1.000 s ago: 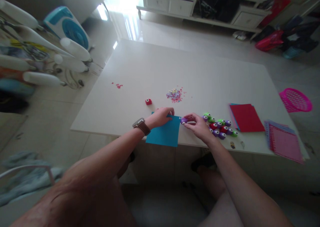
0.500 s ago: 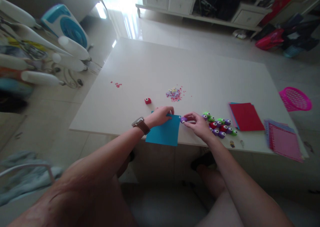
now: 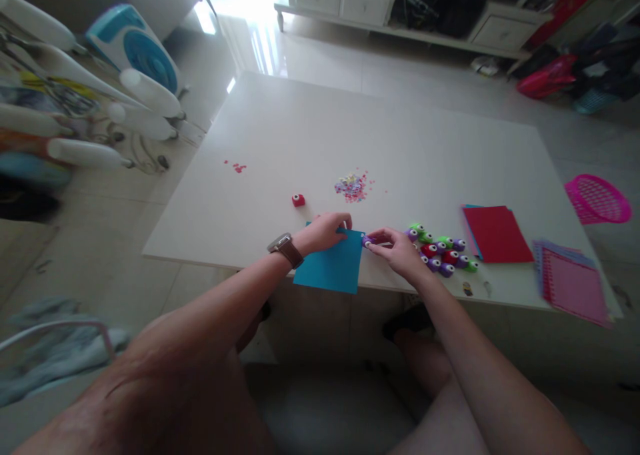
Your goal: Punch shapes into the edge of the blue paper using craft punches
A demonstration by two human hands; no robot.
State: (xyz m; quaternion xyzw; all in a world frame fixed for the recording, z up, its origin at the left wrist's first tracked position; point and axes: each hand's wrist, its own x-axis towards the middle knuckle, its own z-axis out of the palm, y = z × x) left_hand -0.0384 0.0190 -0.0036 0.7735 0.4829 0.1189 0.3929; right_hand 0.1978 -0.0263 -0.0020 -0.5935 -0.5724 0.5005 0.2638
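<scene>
Your two hands meet at the blue sheet's upper edge, low in the middle of the frame.

Your right hand [image 3: 400,251] has its fingers closed around a small purple punch [image 3: 368,241], set against the upper right corner of the blue paper [image 3: 333,268]. Your left hand [image 3: 323,231] lies curled on the sheet's upper edge, fingers bent down and pressing it to the tabletop [image 3: 350,135]; whether they pinch anything you cannot tell. The sheet hangs a little over the near edge of the tabletop. Judging by the heap of confetti [image 3: 353,187] above centre and the red specks [image 3: 237,167] to the upper left, some punching looks done; this sheet shows no holes yet. Right of your hand sit the other punches [image 3: 443,251], then red paper [image 3: 495,233]; a lone red punch [image 3: 298,200] stands left of the confetti.
</scene>
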